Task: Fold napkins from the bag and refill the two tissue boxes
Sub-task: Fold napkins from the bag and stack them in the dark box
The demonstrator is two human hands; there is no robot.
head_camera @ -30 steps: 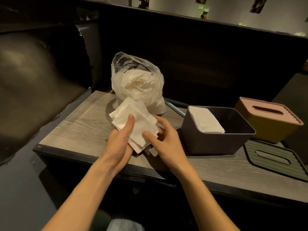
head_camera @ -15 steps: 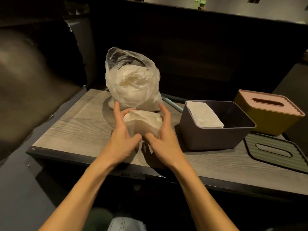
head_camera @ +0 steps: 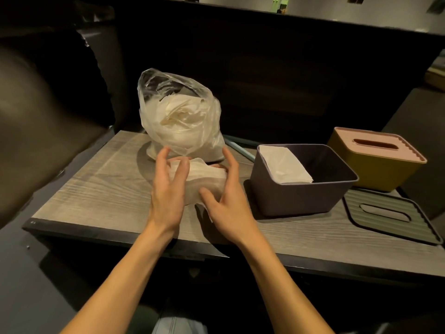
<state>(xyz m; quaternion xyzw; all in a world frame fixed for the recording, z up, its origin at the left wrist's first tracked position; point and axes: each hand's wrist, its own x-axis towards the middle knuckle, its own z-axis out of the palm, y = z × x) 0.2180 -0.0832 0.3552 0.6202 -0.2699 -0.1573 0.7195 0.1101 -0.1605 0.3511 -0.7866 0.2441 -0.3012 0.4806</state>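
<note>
Head view — both hands' grip [head_camera: 168, 189] [head_camera: 228, 201] round napkins [head_camera: 204, 179], bag [head_camera: 180, 121] just behind, open box [head_camera: 301, 196] beside.

The grey wood-grain bench [head_camera: 101, 189] has a dark front edge. On it, from the left: a clear plastic bag [head_camera: 180, 116] stuffed with white napkins, an open dark purple box [head_camera: 301, 196] holding folded napkins, a yellow box [head_camera: 375, 162] with a pink slotted lid, and a loose green slotted lid [head_camera: 390, 213] lying flat near the front.

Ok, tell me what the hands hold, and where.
Both hands, left hand and right hand, hold a napkin stack by its opposite sides.
</note>
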